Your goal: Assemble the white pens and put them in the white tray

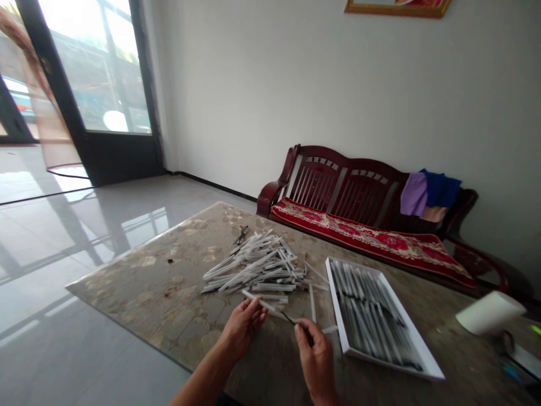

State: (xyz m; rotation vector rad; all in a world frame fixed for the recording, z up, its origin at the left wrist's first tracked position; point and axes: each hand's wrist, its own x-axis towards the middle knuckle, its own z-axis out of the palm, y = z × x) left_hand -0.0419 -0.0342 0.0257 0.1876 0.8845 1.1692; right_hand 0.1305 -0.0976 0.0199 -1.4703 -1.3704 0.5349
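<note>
My left hand [244, 326] pinches the end of a white tube-like stick [267, 305] just above the table. My right hand [313, 352] is closed on a thin dark rod [289, 319] whose tip points at the near end of that white stick. Both hands hover over the near part of a brown stone-patterned table [156, 282]. Behind them lies a loose heap of several white sticks [257, 265]. To the right of my right hand sits a white shallow tray [416, 344] filled with several dark and grey sticks laid side by side.
A pair of dark glasses [241, 234] lies at the far side of the heap. A white roll [490, 312] rests at the table's right end. A dark wooden bench with a red cushion [372, 237] stands behind the table. Glossy tiled floor [84, 225] lies to the left.
</note>
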